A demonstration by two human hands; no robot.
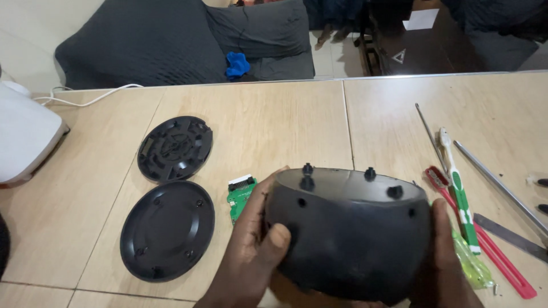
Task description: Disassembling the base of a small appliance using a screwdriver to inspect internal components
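Note:
Both hands hold a dark rounded plastic shell low in the middle of the head view, tilted so its rim with several small pegs faces away from me. My left hand grips its left side, thumb across the front. My right hand clasps its right edge. Just left of the shell, a small green circuit board lies on the tabletop, partly behind my left hand. Two round black covers rest further left: a ribbed one and a smooth one below it.
To the right lie a white-and-green toothbrush, a red toothbrush, a yellow-green handled tool, thin metal rods and a flat metal strip. A white appliance with cable sits far left. A dark sofa stands beyond the table.

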